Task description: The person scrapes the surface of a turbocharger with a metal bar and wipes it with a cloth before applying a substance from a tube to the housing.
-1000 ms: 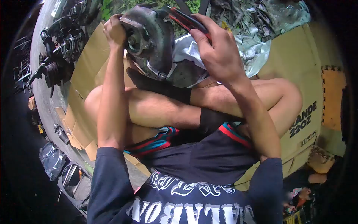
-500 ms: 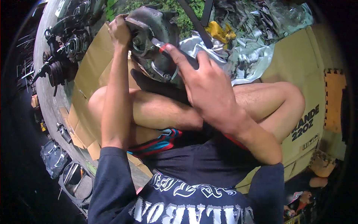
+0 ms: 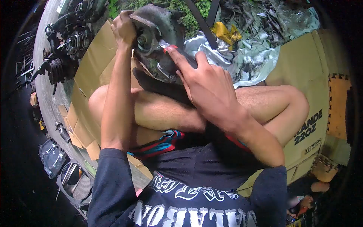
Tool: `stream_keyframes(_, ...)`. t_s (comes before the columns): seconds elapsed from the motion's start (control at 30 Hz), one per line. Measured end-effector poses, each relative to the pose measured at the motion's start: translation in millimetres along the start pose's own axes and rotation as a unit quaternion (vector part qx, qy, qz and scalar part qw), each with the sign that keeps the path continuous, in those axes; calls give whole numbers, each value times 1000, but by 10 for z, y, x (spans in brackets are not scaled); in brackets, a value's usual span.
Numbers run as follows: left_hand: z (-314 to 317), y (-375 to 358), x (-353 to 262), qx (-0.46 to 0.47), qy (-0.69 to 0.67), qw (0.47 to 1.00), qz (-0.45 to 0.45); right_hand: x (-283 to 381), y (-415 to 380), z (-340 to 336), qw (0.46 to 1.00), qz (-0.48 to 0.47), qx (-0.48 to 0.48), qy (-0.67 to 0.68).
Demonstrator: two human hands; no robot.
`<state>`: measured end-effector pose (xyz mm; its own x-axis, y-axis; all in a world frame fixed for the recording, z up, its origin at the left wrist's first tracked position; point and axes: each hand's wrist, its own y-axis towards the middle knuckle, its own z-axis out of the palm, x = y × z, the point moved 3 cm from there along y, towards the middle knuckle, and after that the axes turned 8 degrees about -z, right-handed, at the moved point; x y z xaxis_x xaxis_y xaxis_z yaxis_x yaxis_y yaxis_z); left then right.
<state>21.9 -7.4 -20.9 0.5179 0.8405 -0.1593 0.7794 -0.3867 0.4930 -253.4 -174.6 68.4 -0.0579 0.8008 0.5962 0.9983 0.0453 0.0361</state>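
A grimy metal engine casing (image 3: pixel 166 24) stands at the upper middle, in front of my crossed legs. My left hand (image 3: pixel 124 28) grips its upper left edge, fingers curled over the rim. My right hand (image 3: pixel 210 81) is closed around a hand tool with a short flat metal blade (image 3: pixel 163 44) and a red part by the index finger. The index finger is stretched along the tool, and its handle is mostly hidden in my palm. The blade touches or nearly touches the casing beside a round shaft hole (image 3: pixel 142 40). A dark curved piece (image 3: pixel 162 87) lies below the casing.
Flattened cardboard (image 3: pixel 302 75) lies beneath me. Crumpled, stained plastic sheeting (image 3: pixel 257 62) and a yellow wrapper (image 3: pixel 224 33) are at the upper right. Dark engine parts (image 3: pixel 77 43) stand at the left, above a round mesh-like container (image 3: pixel 77 185) with tools.
The blade has shifted slightly along the casing, and my right hand has moved a little down and left. The casing has tilted or shifted slightly to the right under my left hand.
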Motion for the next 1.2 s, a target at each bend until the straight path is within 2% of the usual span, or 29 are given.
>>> stream_keyframes(0.1,-10,28,-31,25,1,1000,-7,14,6,5,1000,-3,-7,-8)
stream_keyframes(0.3,-19,-10,-9,-18,2,1000,15,112,-17,-1,999,6,16,-37)
stream_keyframes(0.5,38,-5,29,38,-55,997,-50,117,9,-22,1000,-22,3,-23)
stream_keyframes(0.57,-20,-56,2,-15,-4,1000,10,111,-18,-20,1000,-9,19,-16)
stream_keyframes(0.73,-9,-8,0,11,-19,1000,6,107,-22,38,1000,7,25,-8)
stream_keyframes(0.83,-20,-11,-54,-2,2,1000,-8,106,-40,44,1000,5,15,-13)
stream_keyframes(0.9,-67,-17,-56,32,-126,984,-123,128,-52,24,999,1,32,-22)
stream_keyframes(0.93,-77,-16,-36,31,-123,984,-123,131,-59,24,999,-1,31,-21)
stream_keyframes(1.0,-47,-7,-25,17,-63,996,-58,109,-71,31,999,-5,32,-19)
stream_keyframes(1.1,-48,-23,-40,5,-37,999,-38,92,-56,68,1000,0,27,-11)
stream_keyframes(1.2,-37,-15,14,35,-108,990,-82,98,-77,86,1000,-2,19,-2)
